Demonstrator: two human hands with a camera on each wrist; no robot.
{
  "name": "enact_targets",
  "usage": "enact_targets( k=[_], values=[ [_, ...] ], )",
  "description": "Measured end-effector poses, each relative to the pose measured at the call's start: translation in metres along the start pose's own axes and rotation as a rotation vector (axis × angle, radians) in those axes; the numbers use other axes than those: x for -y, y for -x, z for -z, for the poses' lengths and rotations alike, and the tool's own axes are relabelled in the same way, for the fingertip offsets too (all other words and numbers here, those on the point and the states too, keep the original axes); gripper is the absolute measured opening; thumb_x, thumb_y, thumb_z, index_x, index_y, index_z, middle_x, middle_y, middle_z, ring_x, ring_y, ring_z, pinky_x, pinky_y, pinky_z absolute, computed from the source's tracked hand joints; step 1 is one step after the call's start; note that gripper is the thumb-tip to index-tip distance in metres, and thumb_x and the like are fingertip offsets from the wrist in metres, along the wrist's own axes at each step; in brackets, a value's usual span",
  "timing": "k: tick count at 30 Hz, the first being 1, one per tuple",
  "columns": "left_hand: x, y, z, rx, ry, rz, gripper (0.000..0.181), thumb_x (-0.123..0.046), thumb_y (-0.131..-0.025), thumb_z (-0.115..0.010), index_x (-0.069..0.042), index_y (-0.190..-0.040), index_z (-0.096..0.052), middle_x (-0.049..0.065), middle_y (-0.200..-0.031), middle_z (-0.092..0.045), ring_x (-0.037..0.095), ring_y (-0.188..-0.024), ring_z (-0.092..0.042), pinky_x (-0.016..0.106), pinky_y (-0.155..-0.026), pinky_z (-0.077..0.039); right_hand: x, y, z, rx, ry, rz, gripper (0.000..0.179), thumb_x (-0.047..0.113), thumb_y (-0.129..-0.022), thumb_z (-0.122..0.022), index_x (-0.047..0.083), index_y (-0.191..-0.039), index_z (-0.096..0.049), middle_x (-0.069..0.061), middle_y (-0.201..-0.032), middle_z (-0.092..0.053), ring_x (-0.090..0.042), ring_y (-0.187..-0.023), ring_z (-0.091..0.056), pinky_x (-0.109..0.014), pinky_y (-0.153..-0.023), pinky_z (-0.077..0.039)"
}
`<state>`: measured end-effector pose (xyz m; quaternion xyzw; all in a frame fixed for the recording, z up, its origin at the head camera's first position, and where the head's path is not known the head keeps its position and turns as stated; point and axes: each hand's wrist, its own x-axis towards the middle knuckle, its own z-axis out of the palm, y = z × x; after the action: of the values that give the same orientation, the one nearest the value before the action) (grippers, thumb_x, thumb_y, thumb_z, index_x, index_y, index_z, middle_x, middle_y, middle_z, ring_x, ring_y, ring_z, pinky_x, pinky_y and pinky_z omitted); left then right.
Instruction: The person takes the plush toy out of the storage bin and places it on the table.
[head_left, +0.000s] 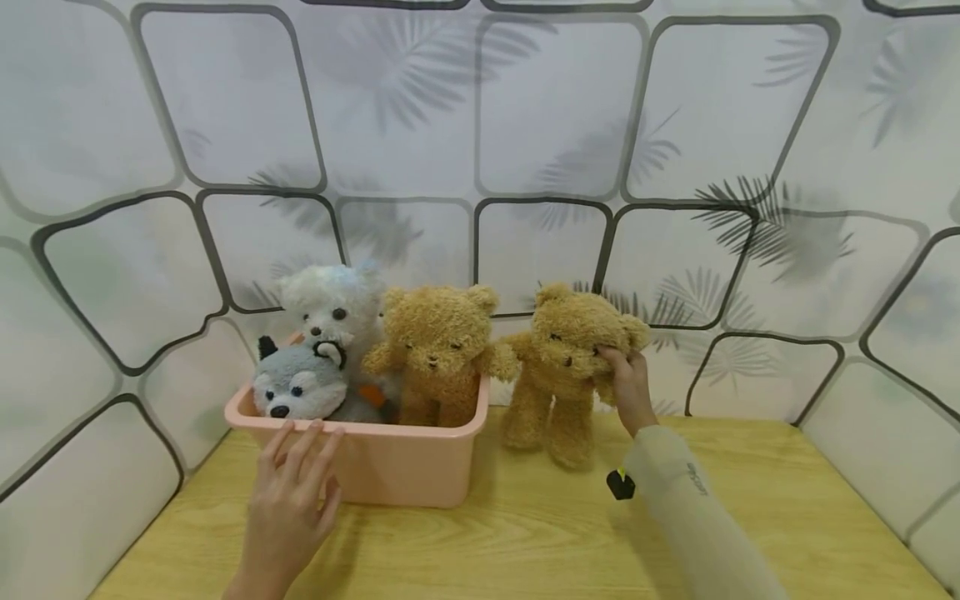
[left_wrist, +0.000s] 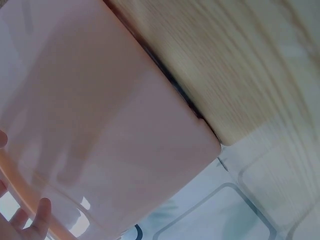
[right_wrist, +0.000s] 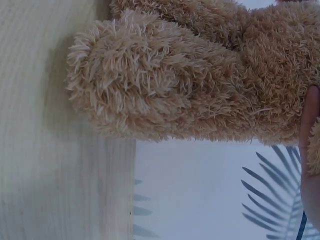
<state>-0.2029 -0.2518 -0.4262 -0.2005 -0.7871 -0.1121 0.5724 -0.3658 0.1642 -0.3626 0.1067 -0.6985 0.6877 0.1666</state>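
My right hand (head_left: 630,383) grips a golden-brown teddy bear (head_left: 540,392) at the side of its head. The bear stands tilted on the table, its fuzzy leg (right_wrist: 150,85) filling much of the right wrist view. My left hand (head_left: 292,492) rests its fingertips on the front rim of a pink plastic bin (head_left: 390,467). Inside the bin sit a grey husky plush (head_left: 300,383), a white fluffy plush dog (head_left: 337,308) and a second golden-brown teddy bear (head_left: 435,342). The bin's smooth wall fills most of the left wrist view.
The light wooden table (head_left: 525,542) runs up to a patterned cloth wall (head_left: 555,108) behind and at both sides. A small black tag-like piece (head_left: 621,484) shows beside the right sleeve (head_left: 690,492).
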Motion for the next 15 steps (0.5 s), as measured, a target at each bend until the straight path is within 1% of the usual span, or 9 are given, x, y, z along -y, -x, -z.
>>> enact_targets(
  k=[1, 3, 4, 7, 10, 11, 13, 14, 15],
  values=[
    [0.000, 0.000, 0.000, -0.001, 0.001, 0.000, 0.046, -0.022, -0.093, -0.041, -0.002, -0.123, -0.069, 0.027, -0.124, -0.063, 0.058, -0.117, -0.049, 0.058, -0.074, -0.050, -0.001, -0.001, 0.000, 0.007, -0.006, 0.001, 0.032, 0.019, -0.101, -0.047, -0.007, -0.107, -0.063, -0.008, -0.114, -0.057, -0.019, -0.114, -0.050, -0.041, -0.107, -0.038],
    [0.000, 0.000, -0.001, -0.002, 0.001, 0.000, 0.045, -0.022, -0.093, -0.041, -0.002, -0.122, -0.069, 0.027, -0.124, -0.063, 0.058, -0.117, -0.049, 0.058, -0.073, -0.050, -0.002, -0.001, 0.001, 0.017, -0.002, -0.005, 0.039, 0.019, -0.101, -0.046, -0.009, -0.125, -0.059, -0.010, -0.127, -0.056, -0.021, -0.123, -0.048, -0.043, -0.113, -0.035],
    [-0.001, 0.000, -0.001, -0.003, 0.001, -0.001, 0.045, -0.022, -0.093, -0.041, -0.002, -0.122, -0.069, 0.027, -0.123, -0.063, 0.058, -0.117, -0.049, 0.058, -0.073, -0.050, -0.003, -0.001, 0.001, 0.026, 0.005, -0.011, 0.040, 0.019, -0.101, -0.046, -0.008, -0.127, -0.058, -0.009, -0.128, -0.056, -0.021, -0.123, -0.049, -0.042, -0.113, -0.035],
    [-0.001, -0.001, -0.002, -0.004, 0.002, -0.004, 0.045, -0.022, -0.092, -0.042, -0.002, -0.122, -0.069, 0.027, -0.123, -0.063, 0.059, -0.117, -0.049, 0.058, -0.074, -0.050, -0.008, -0.002, 0.003, 0.041, 0.002, -0.023, 0.032, 0.018, -0.102, -0.047, -0.004, -0.121, -0.059, -0.002, -0.116, -0.061, -0.017, -0.112, -0.055, -0.038, -0.106, -0.040],
    [-0.001, -0.001, -0.002, -0.006, 0.005, -0.012, 0.045, -0.021, -0.092, -0.042, -0.001, -0.123, -0.069, 0.027, -0.123, -0.063, 0.059, -0.117, -0.050, 0.058, -0.076, -0.049, -0.011, -0.003, 0.005, 0.059, 0.023, -0.051, 0.034, 0.019, -0.102, -0.048, -0.006, -0.122, -0.061, 0.003, -0.112, -0.061, -0.016, -0.112, -0.054, -0.041, -0.108, -0.039],
    [-0.001, -0.001, -0.003, -0.007, 0.004, -0.012, 0.046, -0.021, -0.092, -0.042, -0.001, -0.123, -0.069, 0.027, -0.123, -0.063, 0.059, -0.117, -0.050, 0.058, -0.076, -0.049, -0.011, -0.003, 0.006, 0.081, 0.027, -0.063, 0.040, 0.021, -0.102, -0.048, -0.008, -0.128, -0.058, 0.001, -0.117, -0.060, -0.019, -0.117, -0.052, -0.044, -0.111, -0.037],
    [-0.001, -0.001, -0.003, -0.011, 0.001, -0.013, 0.046, -0.022, -0.093, -0.041, -0.001, -0.123, -0.069, 0.027, -0.123, -0.063, 0.059, -0.116, -0.050, 0.058, -0.076, -0.049, -0.011, -0.006, 0.007, 0.129, 0.027, -0.064, 0.047, 0.024, -0.104, -0.048, -0.011, -0.135, -0.052, -0.018, -0.119, -0.060, -0.031, -0.121, -0.050, -0.050, -0.115, -0.033],
    [-0.001, -0.001, -0.003, -0.012, 0.003, -0.009, 0.045, -0.023, -0.093, -0.041, -0.002, -0.123, -0.069, 0.027, -0.123, -0.063, 0.059, -0.117, -0.050, 0.058, -0.076, -0.048, -0.011, -0.007, 0.007, 0.152, 0.051, -0.064, 0.053, 0.027, -0.104, -0.049, -0.012, -0.140, -0.048, -0.024, -0.127, -0.056, -0.035, -0.128, -0.047, -0.053, -0.117, -0.029],
    [-0.001, -0.001, -0.003, -0.012, 0.004, -0.007, 0.045, -0.023, -0.093, -0.041, -0.002, -0.123, -0.069, 0.027, -0.123, -0.063, 0.058, -0.117, -0.050, 0.057, -0.075, -0.049, -0.011, -0.008, 0.007, 0.173, 0.079, -0.059, 0.055, 0.029, -0.104, -0.049, -0.012, -0.141, -0.046, -0.029, -0.130, -0.054, -0.038, -0.130, -0.045, -0.055, -0.117, -0.029]
  ],
)
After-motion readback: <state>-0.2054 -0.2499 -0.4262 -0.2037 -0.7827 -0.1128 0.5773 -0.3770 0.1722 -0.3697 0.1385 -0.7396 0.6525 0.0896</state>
